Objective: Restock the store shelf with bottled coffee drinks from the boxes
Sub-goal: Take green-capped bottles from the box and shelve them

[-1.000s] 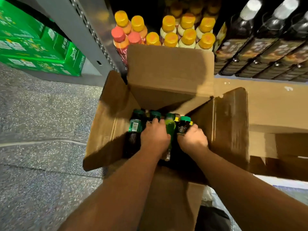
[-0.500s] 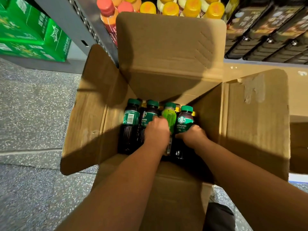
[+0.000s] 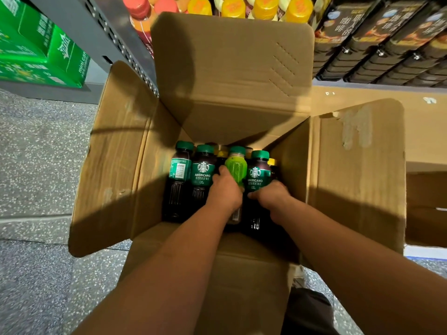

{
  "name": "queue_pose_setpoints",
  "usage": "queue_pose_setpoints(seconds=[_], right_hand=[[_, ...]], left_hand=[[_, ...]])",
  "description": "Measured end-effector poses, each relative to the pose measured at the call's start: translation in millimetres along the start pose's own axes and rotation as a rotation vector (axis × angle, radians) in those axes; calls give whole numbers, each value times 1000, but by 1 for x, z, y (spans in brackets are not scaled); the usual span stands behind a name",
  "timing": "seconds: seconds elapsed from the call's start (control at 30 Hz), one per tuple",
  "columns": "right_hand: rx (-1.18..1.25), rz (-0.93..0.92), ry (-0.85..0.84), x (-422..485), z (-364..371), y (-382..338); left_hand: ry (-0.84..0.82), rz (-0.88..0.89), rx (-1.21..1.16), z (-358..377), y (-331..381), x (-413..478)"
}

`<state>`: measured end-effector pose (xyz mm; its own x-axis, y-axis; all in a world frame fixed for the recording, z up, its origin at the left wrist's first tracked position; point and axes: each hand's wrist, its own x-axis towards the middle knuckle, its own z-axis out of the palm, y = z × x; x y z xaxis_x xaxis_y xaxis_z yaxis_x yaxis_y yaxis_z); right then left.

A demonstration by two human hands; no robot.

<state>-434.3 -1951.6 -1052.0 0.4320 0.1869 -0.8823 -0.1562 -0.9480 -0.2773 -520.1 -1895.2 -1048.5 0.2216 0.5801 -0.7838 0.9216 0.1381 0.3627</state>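
An open cardboard box (image 3: 116, 165) stands on the floor below the shelf. Inside it are dark Americano coffee bottles with green caps and labels, two at the left (image 3: 180, 175) (image 3: 203, 175) and one at the right (image 3: 258, 172), plus a bright green bottle (image 3: 235, 166) between them. My left hand (image 3: 225, 189) is curled round a bottle next to the green one; which bottle it grips is partly hidden. My right hand (image 3: 271, 197) grips the body of the right Americano bottle.
The shelf above holds yellow-capped and red-capped juice bottles (image 3: 263, 6) and rows of dark coffee bottles (image 3: 377, 37) to the right. Green drink cartons (image 3: 41, 49) sit at the left. Another cardboard box (image 3: 425, 209) stands to the right. Speckled floor lies at the left.
The view has dropped closer to the box. Both hands stay down among the bottles, and the right Americano bottle stands a little higher in the box than before.
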Motion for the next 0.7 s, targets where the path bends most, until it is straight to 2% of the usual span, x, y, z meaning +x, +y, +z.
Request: queue_pose_setpoints(seconds=[0.27, 0.53, 0.7], right_hand=[[164, -63, -52, -30, -9, -5], [336, -209, -81, -117, -36, -51], [333, -315, -94, -185, -66, -94]], left_hand=[[-1, -25, -279, -24, -13, -25], [113, 141, -425, -95, 9, -87], [157, 255, -482, -151, 38, -139]])
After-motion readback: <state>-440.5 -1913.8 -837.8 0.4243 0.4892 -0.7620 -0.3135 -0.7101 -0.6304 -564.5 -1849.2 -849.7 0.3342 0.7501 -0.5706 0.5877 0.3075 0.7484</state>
